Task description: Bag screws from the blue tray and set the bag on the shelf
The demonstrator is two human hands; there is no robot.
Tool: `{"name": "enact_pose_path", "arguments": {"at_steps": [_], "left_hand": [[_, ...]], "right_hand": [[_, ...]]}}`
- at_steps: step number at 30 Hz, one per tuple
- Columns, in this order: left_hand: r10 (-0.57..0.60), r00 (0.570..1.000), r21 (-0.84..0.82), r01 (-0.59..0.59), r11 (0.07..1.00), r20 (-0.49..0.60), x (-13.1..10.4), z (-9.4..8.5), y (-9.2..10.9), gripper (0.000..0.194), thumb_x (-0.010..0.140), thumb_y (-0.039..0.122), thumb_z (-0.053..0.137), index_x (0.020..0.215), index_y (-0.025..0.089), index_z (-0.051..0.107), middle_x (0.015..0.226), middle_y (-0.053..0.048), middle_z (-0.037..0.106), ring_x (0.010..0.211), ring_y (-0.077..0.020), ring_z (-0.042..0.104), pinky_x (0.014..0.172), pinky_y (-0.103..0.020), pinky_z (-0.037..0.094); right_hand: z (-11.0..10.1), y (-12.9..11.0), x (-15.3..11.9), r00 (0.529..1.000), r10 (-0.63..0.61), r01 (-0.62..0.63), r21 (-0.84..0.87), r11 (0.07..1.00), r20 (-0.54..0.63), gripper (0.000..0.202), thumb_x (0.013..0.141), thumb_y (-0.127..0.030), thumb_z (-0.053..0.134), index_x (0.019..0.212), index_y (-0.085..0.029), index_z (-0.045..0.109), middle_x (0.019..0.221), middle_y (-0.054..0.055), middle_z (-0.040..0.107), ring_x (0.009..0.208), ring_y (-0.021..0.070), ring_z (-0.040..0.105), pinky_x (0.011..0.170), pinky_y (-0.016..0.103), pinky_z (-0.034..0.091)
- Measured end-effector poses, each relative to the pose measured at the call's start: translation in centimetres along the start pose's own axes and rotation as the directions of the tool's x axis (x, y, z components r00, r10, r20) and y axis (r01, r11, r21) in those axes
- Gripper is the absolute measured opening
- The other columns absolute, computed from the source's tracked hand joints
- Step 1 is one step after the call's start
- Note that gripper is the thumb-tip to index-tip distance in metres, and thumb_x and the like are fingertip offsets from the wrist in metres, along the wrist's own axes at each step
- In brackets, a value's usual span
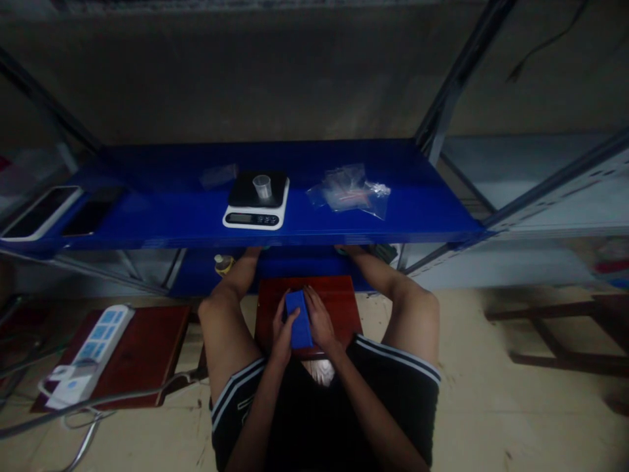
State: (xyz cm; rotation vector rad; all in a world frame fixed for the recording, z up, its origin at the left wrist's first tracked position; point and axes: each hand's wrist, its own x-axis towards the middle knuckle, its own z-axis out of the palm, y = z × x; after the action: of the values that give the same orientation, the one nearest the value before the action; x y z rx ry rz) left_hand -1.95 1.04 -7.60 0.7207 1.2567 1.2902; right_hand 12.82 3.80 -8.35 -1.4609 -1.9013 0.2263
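Low centre of the frame: blue box point(299, 319) held upright between both hands, over a red-brown stool point(339, 298) set between the knees. Left hand point(282, 334) cupped against the box's left edge, thumb laid across its front face, fingers curled behind. Right hand point(320, 321) flat along the box's right edge, fingers close together and pointing up the frame, touching the side. Box clear of the stool top or resting on it: cannot tell.

Above, across the middle of the frame, a blue shelf point(162, 216). On it, at centre, a scale point(255, 210) with a small clear cup point(262, 187) standing on its dark platform. Right of the scale, well apart from it, a heap of clear bags point(351, 190) with something reddish inside. At the shelf's far left, two phones point(42, 211) lying flat side by side.

Under the shelf, just left of the left knee, a bottle point(223, 263), only its top showing. Lower left of the frame: a second stool point(142, 354) carrying a white power strip point(101, 337), cables trailing off onto the floor.
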Motion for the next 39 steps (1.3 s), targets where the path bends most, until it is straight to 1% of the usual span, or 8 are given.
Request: {"name": "enact_pose_path", "arguments": {"at_steps": [2,4,8,14,20,27,32,39], "left_hand": [[0.005,1.0,0.002,-0.005,1.0,0.0,0.2,-0.2,0.3,0.067,0.082,0.036,0.077,0.146,0.028,0.059,0.155,-0.005,0.055,0.145,-0.0286,0.048,0.122,-0.04,0.037],[0.014,1.0,0.004,-0.014,1.0,-0.007,0.3,-0.2,0.5,0.066,0.082,0.036,0.077,0.145,0.027,0.059,0.155,-0.006,0.055,0.145,-0.0286,0.049,0.122,-0.04,0.037],[0.023,0.999,-0.005,-0.023,1.0,-0.03,0.3,0.0,0.5,0.066,0.083,0.036,0.075,0.146,0.028,0.058,0.155,-0.005,0.055,0.144,-0.0282,0.05,0.122,-0.039,0.038],[0.004,1.0,-0.031,-0.005,1.0,-0.023,0.3,0.2,0.5,0.066,0.083,0.034,0.074,0.147,0.028,0.058,0.156,-0.004,0.054,0.144,-0.0278,0.05,0.121,-0.039,0.039],[0.003,1.0,0.013,-0.003,1.0,0.003,0.6,-0.2,1.1,0.067,0.081,0.035,0.076,0.145,0.027,0.06,0.152,-0.006,0.058,0.144,-0.0292,0.05,0.123,-0.041,0.037],[0.006,1.0,0.018,-0.006,1.0,-0.01,0.8,-0.3,1.0,0.065,0.079,0.033,0.077,0.142,0.024,0.063,0.149,-0.007,0.061,0.141,-0.0288,0.053,0.121,-0.04,0.039],[0.015,0.999,-0.013,-0.015,1.0,-0.036,0.5,0.1,0.7,0.064,0.081,0.034,0.075,0.143,0.025,0.062,0.148,-0.007,0.062,0.141,-0.0291,0.053,0.121,-0.041,0.039],[0.008,1.0,0.001,-0.008,1.0,-0.025,0.4,0.2,1.5,0.064,0.08,0.032,0.076,0.143,0.026,0.063,0.151,-0.006,0.059,0.144,-0.0306,0.05,0.123,-0.043,0.037]], "right_hand": [[1.7,-1.3,-1.3,0.999,-0.015,0.016,-0.006,1.0,0.033,0.055,0.1,-0.032,0.041,0.154,-0.028,0.049,0.166,-0.003,0.037,0.16,0.0268,0.018,0.133,0.053,0.025],[2.4,-1.6,-1.7,0.999,-0.017,0.017,-0.005,1.0,0.032,0.056,0.101,-0.031,0.039,0.156,-0.027,0.047,0.167,-0.003,0.034,0.161,0.0264,0.016,0.133,0.051,0.024],[2.1,-1.2,-1.5,0.999,-0.003,0.002,0.026,1.0,0.05,0.056,0.099,-0.035,0.043,0.155,-0.024,0.049,0.167,0.0,0.036,0.16,0.0294,0.016,0.132,0.052,0.026],[2.3,-1.9,-1.5,0.981,0.124,-0.133,0.047,0.99,0.147,0.06,0.094,-0.027,0.051,0.154,-0.028,0.051,0.16,0.002,0.047,0.157,0.0354,0.026,0.127,0.06,0.032],[2.1,-1.8,-1.4,0.982,0.121,-0.127,0.033,0.991,0.144,0.059,0.094,-0.024,0.048,0.154,-0.029,0.051,0.159,0.002,0.048,0.157,0.0333,0.026,0.127,0.059,0.033],[1.9,-2.1,-1.3,0.985,0.137,-0.139,0.01,0.99,0.104,0.06,0.094,-0.029,0.053,0.154,-0.029,0.049,0.162,0.002,0.045,0.158,0.0358,0.023,0.128,0.062,0.029],[2.3,-2.4,-1.3,0.982,0.133,-0.141,0.049,0.989,0.133,0.06,0.092,-0.027,0.054,0.152,-0.025,0.052,0.16,0.005,0.048,0.157,0.0372,0.025,0.127,0.06,0.033],[3.1,-2.2,-1.1,0.98,0.152,-0.163,0.084,0.983,0.125,0.058,0.096,-0.027,0.05,0.153,-0.029,0.051,0.161,0.003,0.046,0.157,0.0371,0.024,0.124,0.063,0.035]]}}
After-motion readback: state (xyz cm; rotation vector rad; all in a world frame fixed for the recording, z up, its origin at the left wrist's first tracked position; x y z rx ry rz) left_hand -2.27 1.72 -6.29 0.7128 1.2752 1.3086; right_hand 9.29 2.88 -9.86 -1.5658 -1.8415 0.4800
